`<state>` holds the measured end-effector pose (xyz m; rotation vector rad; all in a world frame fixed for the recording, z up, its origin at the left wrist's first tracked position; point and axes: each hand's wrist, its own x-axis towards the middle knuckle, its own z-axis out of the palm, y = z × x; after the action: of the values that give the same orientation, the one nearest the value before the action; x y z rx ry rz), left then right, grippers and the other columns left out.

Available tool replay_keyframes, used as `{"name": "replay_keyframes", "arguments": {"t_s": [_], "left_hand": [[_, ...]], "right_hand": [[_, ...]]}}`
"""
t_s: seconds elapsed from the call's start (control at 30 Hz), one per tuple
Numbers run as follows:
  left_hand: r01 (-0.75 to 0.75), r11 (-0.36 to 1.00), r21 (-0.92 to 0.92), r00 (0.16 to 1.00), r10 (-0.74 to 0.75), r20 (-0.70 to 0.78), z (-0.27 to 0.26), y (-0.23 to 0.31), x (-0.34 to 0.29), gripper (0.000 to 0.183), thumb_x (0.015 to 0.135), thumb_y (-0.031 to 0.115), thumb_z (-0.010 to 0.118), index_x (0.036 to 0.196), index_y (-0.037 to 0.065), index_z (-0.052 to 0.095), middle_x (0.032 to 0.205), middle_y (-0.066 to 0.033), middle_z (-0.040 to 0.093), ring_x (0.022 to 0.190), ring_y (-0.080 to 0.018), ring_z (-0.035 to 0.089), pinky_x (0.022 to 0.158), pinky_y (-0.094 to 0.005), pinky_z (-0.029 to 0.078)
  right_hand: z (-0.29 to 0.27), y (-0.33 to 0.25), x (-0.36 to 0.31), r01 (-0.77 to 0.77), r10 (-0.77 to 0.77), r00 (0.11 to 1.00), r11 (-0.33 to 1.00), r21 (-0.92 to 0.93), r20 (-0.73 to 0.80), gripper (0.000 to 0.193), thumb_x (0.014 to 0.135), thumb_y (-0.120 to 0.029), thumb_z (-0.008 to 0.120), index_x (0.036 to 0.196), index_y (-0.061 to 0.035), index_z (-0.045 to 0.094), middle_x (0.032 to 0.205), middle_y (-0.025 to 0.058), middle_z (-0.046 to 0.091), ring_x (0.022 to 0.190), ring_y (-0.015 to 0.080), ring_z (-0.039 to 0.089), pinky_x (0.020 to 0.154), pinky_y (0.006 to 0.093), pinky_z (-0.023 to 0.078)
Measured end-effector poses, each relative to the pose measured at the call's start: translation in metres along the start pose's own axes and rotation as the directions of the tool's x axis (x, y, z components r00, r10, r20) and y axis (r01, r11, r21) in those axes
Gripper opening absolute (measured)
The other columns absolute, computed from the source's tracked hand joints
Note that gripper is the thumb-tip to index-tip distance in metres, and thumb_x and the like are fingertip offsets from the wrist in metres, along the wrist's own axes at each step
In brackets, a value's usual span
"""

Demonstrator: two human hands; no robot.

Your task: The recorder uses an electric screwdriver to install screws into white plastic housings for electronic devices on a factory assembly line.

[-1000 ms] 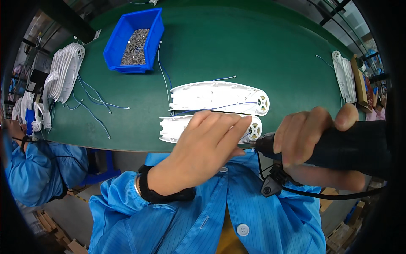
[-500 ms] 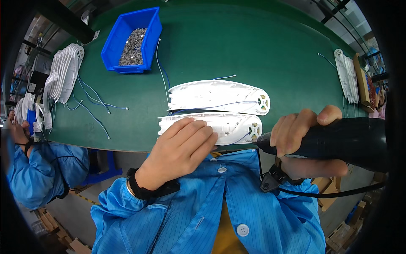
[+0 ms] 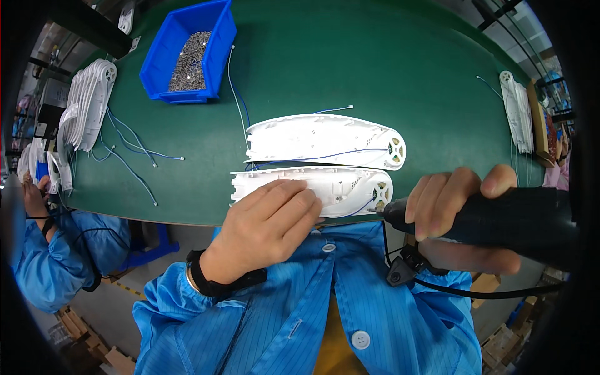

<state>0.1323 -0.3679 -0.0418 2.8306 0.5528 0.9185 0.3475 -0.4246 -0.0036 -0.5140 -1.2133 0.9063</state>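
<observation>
Near the table's front edge lies a long white plastic shell (image 3: pixel 340 184) with a blue wire and a round spoked hub at its right end. My left hand (image 3: pixel 265 222) grips its left half, fingers bent together over the shell and hiding part of its inside. My right hand (image 3: pixel 453 206) is wrapped around a black electric screwdriver (image 3: pixel 506 219). The screwdriver lies almost level, its bit touching or very near the shell's lower edge just below the hub. A second white shell (image 3: pixel 319 140), also with a blue wire, lies just behind the first.
A blue bin (image 3: pixel 215 69) of screws stands at the back left of the green table (image 3: pixel 375 69). Stacked white shells (image 3: pixel 90 103) with trailing wires sit at the left, and more shells (image 3: pixel 515 112) beside a cardboard box (image 3: pixel 540 128) at the right. A co-worker's sleeve (image 3: pixel 69 250) shows far left.
The view has shifted slightly. My left hand stays on the near shell, and the screwdriver bit remains at the same spot by its right end.
</observation>
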Motion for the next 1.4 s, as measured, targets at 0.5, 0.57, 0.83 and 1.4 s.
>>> {"name": "replay_keyframes", "arguments": {"t_s": [0.5, 0.57, 0.83, 1.4], "left_hand": [[0.13, 0.988, -0.079, 0.99, -0.133, -0.04, 0.002, 0.001, 0.005, 0.02, 0.059, 0.01, 0.072, 0.075, 0.004, 0.061, 0.079, -0.0072, 0.061, 0.078, -0.0228, 0.062, 0.071, -0.0328, 0.052], [0.107, 0.987, -0.12, 0.992, -0.113, -0.049, 0.002, -0.001, 0.004, 0.019, 0.063, 0.012, 0.071, 0.078, 0.002, 0.062, 0.081, -0.0082, 0.061, 0.078, -0.0247, 0.062, 0.071, -0.0329, 0.052], [0.334, 0.546, -0.768, 0.715, -0.678, -0.171, -0.061, -0.039, -0.004, 0.01, 0.081, 0.01, 0.064, 0.078, 0.001, 0.06, 0.09, -0.0081, 0.061, 0.083, -0.0147, 0.058, 0.073, -0.0284, 0.047], [-0.502, -0.352, -0.79, 0.638, -0.767, -0.064, -0.065, -0.169, 0.02, 0.037, 0.093, 0.033, 0.046, 0.117, 0.005, 0.049, 0.117, -0.0076, 0.055, 0.111, -0.0225, 0.051, 0.096, -0.041, 0.042]], "right_hand": [[0.0, 0.006, 0.009, 0.062, -0.062, 0.998, 0.998, -0.006, -0.014, 0.069, 0.078, -0.062, 0.056, 0.113, -0.006, 0.035, 0.068, 0.0054, 0.053, 0.052, 0.0143, 0.054, 0.051, 0.0297, 0.047], [-0.007, -0.008, 0.021, 0.083, -0.084, 0.996, 0.995, 0.054, 0.03, 0.072, 0.08, -0.062, 0.053, 0.119, -0.0046, 0.037, 0.066, 0.0038, 0.053, 0.048, 0.013, 0.052, 0.046, 0.0281, 0.046], [-0.03, -0.058, 0.038, 0.142, -0.143, 0.988, 0.99, -0.013, -0.062, 0.067, 0.085, -0.059, 0.047, 0.122, -0.0042, 0.033, 0.066, 0.0074, 0.051, 0.049, 0.0173, 0.052, 0.049, 0.0307, 0.046], [-0.025, -0.031, 0.038, 0.045, -0.111, 0.966, 0.962, -0.27, -0.234, 0.061, 0.083, -0.061, 0.047, 0.104, -0.0049, 0.036, 0.057, 0.0027, 0.047, 0.043, 0.0113, 0.048, 0.042, 0.0243, 0.043]]}}
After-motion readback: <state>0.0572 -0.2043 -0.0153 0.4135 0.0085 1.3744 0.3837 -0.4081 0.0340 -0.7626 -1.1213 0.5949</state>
